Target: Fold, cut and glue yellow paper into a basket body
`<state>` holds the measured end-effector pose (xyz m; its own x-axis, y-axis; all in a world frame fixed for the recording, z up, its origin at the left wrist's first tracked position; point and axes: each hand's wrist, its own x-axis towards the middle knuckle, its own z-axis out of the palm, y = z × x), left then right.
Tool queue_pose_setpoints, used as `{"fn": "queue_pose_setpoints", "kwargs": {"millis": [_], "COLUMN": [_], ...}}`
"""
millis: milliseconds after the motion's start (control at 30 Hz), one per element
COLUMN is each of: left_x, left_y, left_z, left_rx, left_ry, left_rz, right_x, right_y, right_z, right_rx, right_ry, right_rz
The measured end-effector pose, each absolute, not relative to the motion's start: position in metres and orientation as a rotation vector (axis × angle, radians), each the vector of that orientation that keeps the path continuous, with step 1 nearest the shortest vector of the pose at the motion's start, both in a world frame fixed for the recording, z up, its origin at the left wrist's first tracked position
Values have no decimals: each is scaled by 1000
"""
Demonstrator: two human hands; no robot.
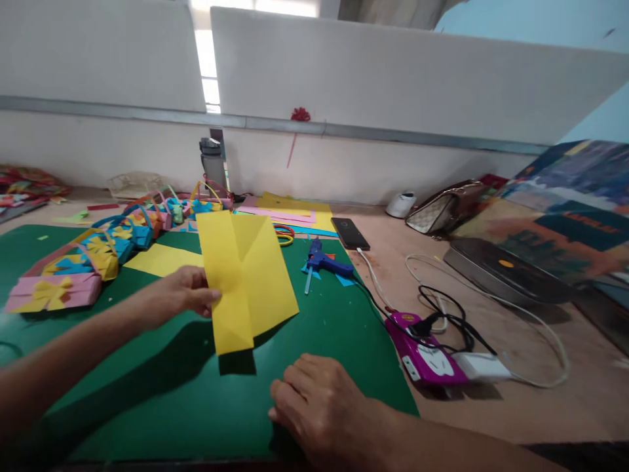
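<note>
The person's right hand (319,400) is loosely curled over the near part of a green mat (361,354); whether its fingers hide anything cannot be told. Beyond it, the left hand (184,295) pinches the left edge of a creased yellow sheet (268,275), held up over the mat. The sheet looks light, fairly stiff and easily dented, so a gentle edge grip should suit. Farther off lies a blue glue gun (327,263)

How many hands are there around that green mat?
2. The left hand pinches the creased yellow paper by its left edge; the right hand is curled over the near part of the green mat. No others show.
</note>
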<state>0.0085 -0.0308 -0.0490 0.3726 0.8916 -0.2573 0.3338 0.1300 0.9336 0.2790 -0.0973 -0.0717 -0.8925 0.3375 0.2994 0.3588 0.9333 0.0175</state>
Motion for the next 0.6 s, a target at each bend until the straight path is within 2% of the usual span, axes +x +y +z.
{"fn": "queue_pose_setpoints", "kwargs": {"millis": [133, 233, 600], "left_x": [-14, -7, 49], "left_y": [6, 26, 37], "left_z": [-25, -25, -68], "left_rx": [1856, 2081, 2363], "left_ry": [987, 918, 1027], "left_rz": [249, 29, 99], "right_x": [293, 304, 317], "right_y": [-87, -77, -89], "right_z": [-64, -57, -82], "right_rx": [-495, -540, -436], "right_ry": [-2649, -2596, -2786], "right_rz": [-33, -66, -122]}}
